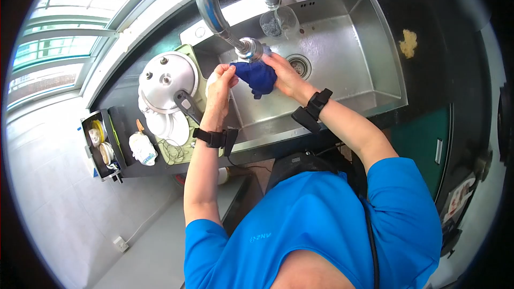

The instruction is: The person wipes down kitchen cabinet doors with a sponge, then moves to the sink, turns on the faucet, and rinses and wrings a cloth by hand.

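A dark blue cloth (258, 79) hangs bunched below the tap's spray head (249, 49), over the left part of the steel sink (342, 48). My left hand (219, 84) pinches its left corner between thumb and fingers. On the other side my right hand (286, 76) grips the cloth, its fingertips partly hidden behind the fabric and the spray head. Whether water is running I cannot tell. Both wrists wear black straps.
To the left, a pressure cooker lid (170, 77) with a black handle lies over white dishes (170, 128) on a green mat (170, 154). A clear strainer cup (278, 21) hangs at the sink's back. A yellow sponge-like piece (408, 43) lies on the right counter.
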{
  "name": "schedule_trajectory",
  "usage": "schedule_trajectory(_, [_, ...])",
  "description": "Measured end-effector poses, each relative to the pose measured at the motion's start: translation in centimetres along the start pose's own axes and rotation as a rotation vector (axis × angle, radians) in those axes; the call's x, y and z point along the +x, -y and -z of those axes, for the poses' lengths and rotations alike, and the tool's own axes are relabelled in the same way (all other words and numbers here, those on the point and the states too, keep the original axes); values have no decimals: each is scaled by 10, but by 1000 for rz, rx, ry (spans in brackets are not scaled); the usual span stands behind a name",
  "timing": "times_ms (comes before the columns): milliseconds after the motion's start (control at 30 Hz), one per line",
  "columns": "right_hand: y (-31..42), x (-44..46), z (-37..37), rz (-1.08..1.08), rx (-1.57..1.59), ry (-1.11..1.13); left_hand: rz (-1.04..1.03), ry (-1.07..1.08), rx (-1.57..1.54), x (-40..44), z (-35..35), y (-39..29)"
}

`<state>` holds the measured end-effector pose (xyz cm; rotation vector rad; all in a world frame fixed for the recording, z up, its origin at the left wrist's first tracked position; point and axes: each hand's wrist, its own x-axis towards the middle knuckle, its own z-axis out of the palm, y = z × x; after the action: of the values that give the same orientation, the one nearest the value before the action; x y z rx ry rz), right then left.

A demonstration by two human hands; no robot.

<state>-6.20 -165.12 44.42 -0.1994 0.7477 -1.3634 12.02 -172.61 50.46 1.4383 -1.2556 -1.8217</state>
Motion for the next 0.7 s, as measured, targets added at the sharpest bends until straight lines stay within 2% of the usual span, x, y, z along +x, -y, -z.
schedule_trajectory(67, [1,-1,7,-1,-55,4,-11,-5,30,-2,-1,-6])
schedule_trajectory(133, [-5,1,17,3,-114,1,-120,29,82,5,3,-11])
schedule_trajectory(200, [-15,2,25,33,-343,-119,-141,37,88,6,3,-10])
schedule_trajectory(233, [-19,3,27,34,-342,-118,-144,30,145,4,1,-12])
schedule_trajectory(300, [-26,4,28,-5,-600,-46,-125,9,202,1,0,-15])
schedule_trajectory(333, [-30,3,27,-4,-598,-47,-124,10,203,-1,-3,-12])
schedule_trajectory(400, [-42,1,22,147,-499,66,-258,-5,359,-9,-15,-1])
schedule_trajectory(433, [-28,10,8,-88,-322,221,-190,115,570,-18,-22,-11])
schedule_trajectory(467, [-27,19,9,-87,-324,229,-219,75,729,-36,-36,-17])
schedule_trajectory(500, [-34,29,14,-155,9,194,-610,62,819,-35,-34,4])
schedule_trajectory(533, [-30,29,3,-222,342,153,-702,44,899,-42,-38,7])
schedule_trajectory(600, [-20,20,-4,-237,429,191,-638,137,958,-56,-39,6])
schedule_trajectory(667, [-15,13,-6,-200,495,171,-573,132,873,-67,-42,5])
schedule_trajectory(700, [-22,17,-5,-179,474,124,-458,69,814,-71,-40,1])
